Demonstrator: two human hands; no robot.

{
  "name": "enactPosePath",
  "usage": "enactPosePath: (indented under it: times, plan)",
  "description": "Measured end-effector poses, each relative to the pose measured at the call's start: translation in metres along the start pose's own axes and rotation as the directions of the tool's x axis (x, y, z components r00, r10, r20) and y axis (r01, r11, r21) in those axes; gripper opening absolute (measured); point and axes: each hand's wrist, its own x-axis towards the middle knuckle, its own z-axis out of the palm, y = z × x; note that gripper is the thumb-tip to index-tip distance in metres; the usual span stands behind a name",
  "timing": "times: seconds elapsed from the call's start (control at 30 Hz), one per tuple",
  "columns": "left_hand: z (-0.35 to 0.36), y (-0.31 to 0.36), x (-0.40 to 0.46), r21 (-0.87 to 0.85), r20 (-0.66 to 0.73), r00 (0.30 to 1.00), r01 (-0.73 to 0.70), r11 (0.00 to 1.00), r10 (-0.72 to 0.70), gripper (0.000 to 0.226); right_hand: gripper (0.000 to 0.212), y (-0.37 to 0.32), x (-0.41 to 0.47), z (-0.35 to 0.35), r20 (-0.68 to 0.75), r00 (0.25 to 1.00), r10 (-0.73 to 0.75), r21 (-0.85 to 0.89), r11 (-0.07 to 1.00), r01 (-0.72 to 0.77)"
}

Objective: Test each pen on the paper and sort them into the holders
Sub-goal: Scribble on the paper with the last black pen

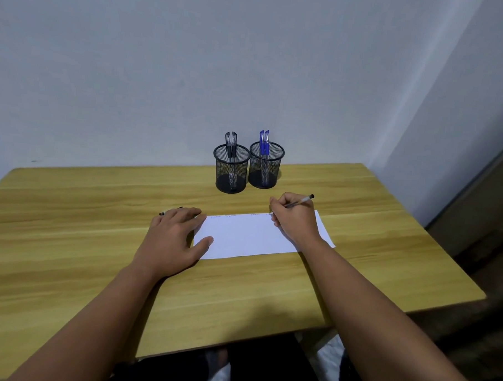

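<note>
Your right hand (296, 218) grips a clear-barrelled pen (300, 201) w/ a dark end cap, fingers curled round it, tip down on the far edge of the white paper (242, 236). The barrel slants up and to the right, away from you. Faint scribble marks run along that far edge, left of the tip; can't tell their colour.

Your left hand (175, 236) lies flat, fingers straight, holding nothing: thumb and fingertips press the paper's left end, palm on the wooden table (70, 211). Just beyond that hand's fingers another pen (170, 210) lies on the table, mostly hidden; only a dark end and a bit of barrel show.

At the back, near the wall, two black mesh holders stand side by side, nearly touching. Left holder (231, 172) has black-capped pens (231, 144) upright in it; right holder (265, 168) has blue-capped pens (264, 142), also upright. Looks like two in each, tho exact count is hard to call.

Paper sits btwn you and the holders, lying slightly askew.
</note>
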Motion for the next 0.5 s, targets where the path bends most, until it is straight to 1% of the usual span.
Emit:
enactPosePath:
  times: [0.23, 0.5]
  plan:
    - [0.0004, -0.0001, -0.0004, -0.009, 0.005, 1.0, 0.009, 1.0, -0.009, 0.063, 0.041, -0.0023, -0.0035, 0.0009, -0.015, 1.0, -0.021, -0.016, 1.0, 0.021]
    - [0.0007, -0.0006, -0.0005, -0.007, 0.008, 1.0, 0.01, 1.0, -0.009, 0.064, 0.041, -0.003, -0.0046, -0.0008, -0.021, 1.0, -0.011, -0.012, 1.0, 0.011]
